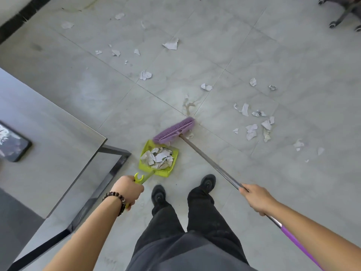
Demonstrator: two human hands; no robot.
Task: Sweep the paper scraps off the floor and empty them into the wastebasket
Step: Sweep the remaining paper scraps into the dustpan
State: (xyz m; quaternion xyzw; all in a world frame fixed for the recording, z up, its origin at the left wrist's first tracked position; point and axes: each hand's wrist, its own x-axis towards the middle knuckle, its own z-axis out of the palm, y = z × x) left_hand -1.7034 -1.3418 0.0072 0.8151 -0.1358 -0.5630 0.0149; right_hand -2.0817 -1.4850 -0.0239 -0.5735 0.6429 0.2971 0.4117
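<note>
A lime green dustpan (144,147) rests on the grey tiled floor just ahead of my feet, holding a heap of white paper scraps (159,157). My left hand (128,189) grips its long green handle. My right hand (256,198) is closed around the metal shaft of a broom whose purple head (174,130) sits at the pan's open far edge. Loose paper scraps lie scattered over the floor, a cluster to the right (252,131) and several farther off (172,45). No wastebasket is in view.
A grey table (48,133) with black metal legs fills the left side, a dark phone (11,142) lying on it. Office chair casters (340,14) show at the top right. A dark baseboard (19,18) runs along the top left wall.
</note>
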